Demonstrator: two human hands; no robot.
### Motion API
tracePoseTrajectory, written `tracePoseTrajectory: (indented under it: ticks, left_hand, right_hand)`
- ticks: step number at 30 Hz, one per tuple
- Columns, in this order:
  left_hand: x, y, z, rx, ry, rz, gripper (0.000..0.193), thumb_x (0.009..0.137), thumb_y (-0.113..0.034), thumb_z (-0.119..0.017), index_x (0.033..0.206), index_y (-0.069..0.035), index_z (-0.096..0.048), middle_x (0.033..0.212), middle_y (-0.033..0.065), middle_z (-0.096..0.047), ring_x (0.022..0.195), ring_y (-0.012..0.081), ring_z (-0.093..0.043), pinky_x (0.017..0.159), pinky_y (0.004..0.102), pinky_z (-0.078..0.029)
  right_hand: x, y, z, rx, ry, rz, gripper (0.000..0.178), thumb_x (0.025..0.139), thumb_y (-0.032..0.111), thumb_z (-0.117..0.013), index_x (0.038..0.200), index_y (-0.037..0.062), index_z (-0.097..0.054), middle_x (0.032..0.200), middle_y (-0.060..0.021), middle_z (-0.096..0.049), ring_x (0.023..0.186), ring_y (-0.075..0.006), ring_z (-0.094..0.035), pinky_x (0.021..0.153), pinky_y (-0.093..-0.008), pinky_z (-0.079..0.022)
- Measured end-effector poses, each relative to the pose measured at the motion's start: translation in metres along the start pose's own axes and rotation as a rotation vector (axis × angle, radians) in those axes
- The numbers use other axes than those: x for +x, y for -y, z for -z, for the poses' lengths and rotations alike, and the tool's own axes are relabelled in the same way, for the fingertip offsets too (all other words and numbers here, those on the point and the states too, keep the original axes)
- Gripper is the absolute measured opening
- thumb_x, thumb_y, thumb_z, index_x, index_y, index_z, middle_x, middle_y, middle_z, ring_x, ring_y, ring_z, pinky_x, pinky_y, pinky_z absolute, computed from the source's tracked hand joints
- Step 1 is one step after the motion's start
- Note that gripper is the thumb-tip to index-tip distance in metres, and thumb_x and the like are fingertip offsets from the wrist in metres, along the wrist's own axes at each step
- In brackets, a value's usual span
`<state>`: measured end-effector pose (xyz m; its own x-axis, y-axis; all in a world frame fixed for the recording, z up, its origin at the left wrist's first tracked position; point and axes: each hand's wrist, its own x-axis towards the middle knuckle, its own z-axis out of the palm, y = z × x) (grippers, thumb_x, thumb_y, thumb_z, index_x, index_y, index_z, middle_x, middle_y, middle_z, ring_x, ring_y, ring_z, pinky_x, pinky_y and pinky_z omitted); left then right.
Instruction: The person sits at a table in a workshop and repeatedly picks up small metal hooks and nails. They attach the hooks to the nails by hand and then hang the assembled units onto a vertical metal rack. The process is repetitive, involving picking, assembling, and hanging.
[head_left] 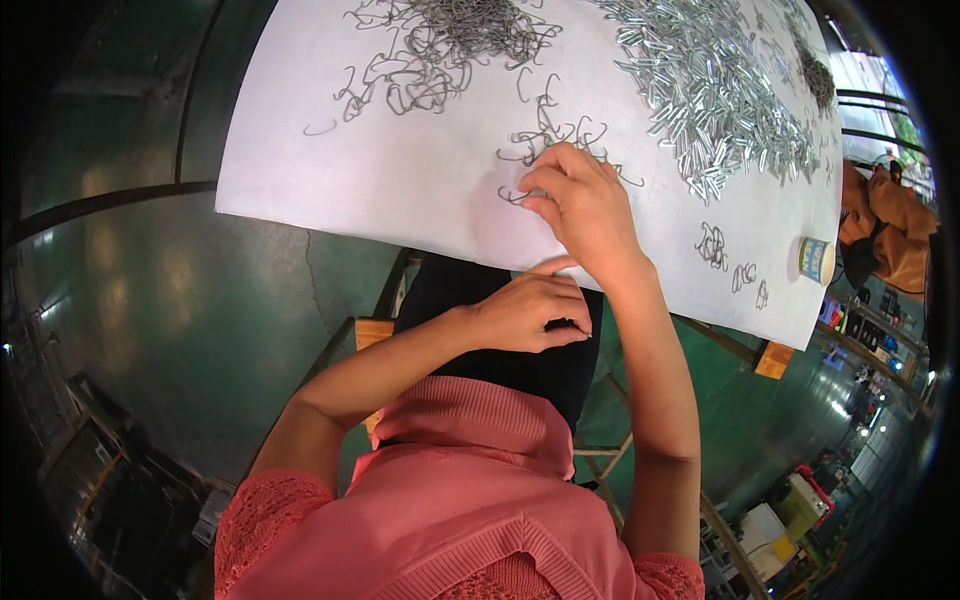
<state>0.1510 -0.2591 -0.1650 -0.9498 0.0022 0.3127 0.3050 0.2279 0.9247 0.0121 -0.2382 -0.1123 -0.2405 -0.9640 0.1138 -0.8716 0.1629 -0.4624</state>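
My right hand (583, 212) is over the near part of the white table (390, 175), thumb and fingers pinched around a thin bent wire hook (511, 197). Just beyond its knuckles lies a small loose cluster of similar hooks (548, 135), partly covered by the hand. My left hand (535, 312) rests above my lap, just off the table's near edge. Its fingers are curled in toward the thumb, and whatever they may hold is too hidden to make out.
At the far side is a tangled pile of wire hooks (470, 35). Far right spreads a big heap of shiny short metal pieces (715, 100). Small linked wire groups (712, 246) lie near the right, by a paper cup (816, 260). Brown cloth (900, 240) sits beyond the table's right edge.
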Motion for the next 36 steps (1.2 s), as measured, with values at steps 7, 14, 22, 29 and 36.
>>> tracePoseTrajectory:
  ticks: [7,14,22,29,36]
  left_hand:
    - [0.0,-0.003,-0.002,0.0,-0.041,-0.001,0.008,0.079,-0.013,-0.072,0.082,-0.012,-0.065,0.082,-0.0023,-0.066,0.085,0.0154,-0.061,0.099,0.0385,-0.035]
    - [0.0,-0.003,0.0,0.016,0.016,0.032,0.007,0.079,-0.013,-0.072,0.081,-0.013,-0.065,0.082,-0.0026,-0.067,0.08,0.0146,-0.062,0.11,0.0421,-0.029]
    - [0.001,-0.002,0.0,0.031,0.047,0.046,0.005,0.08,-0.015,-0.071,0.082,-0.013,-0.065,0.081,-0.0032,-0.067,0.082,0.0144,-0.062,0.112,0.0441,-0.026]
    - [-0.001,-0.001,-0.001,0.007,0.026,0.031,0.005,0.081,-0.015,-0.07,0.083,-0.013,-0.066,0.081,-0.003,-0.067,0.081,0.0146,-0.062,0.11,0.0431,-0.026]
    - [0.001,-0.005,-0.002,0.003,0.026,0.06,0.005,0.081,-0.015,-0.07,0.083,-0.013,-0.066,0.08,-0.0028,-0.066,0.081,0.0147,-0.062,0.112,0.0449,-0.025]
  right_hand:
    - [-0.007,0.003,-0.017,-0.115,-0.095,0.035,0.006,0.077,0.008,-0.067,0.081,0.0095,-0.064,0.089,-0.0023,-0.054,0.085,-0.0218,-0.057,0.071,-0.0378,-0.043]
    - [-0.022,-0.029,0.001,0.762,-0.095,-0.496,0.01,0.084,0.01,-0.065,0.091,0.0033,-0.063,0.095,-0.0081,-0.058,0.084,-0.0203,-0.057,0.075,-0.0319,-0.046]
    - [-0.019,-0.018,-0.004,0.197,-0.142,-0.216,0.016,0.078,0.006,-0.07,0.094,0.0075,-0.067,0.1,-0.0057,-0.057,0.082,-0.0212,-0.06,0.07,-0.0329,-0.05]
    - [-0.011,-0.007,-0.009,0.022,-0.099,-0.158,0.017,0.074,0.008,-0.072,0.09,0.0107,-0.067,0.098,-0.0016,-0.056,0.087,-0.0226,-0.061,0.071,-0.0361,-0.05]
    - [-0.026,-0.02,0.001,0.177,-0.142,-0.314,0.014,0.071,0.012,-0.075,0.082,0.0076,-0.067,0.097,-0.0055,-0.058,0.084,-0.0245,-0.061,0.069,-0.0373,-0.05]
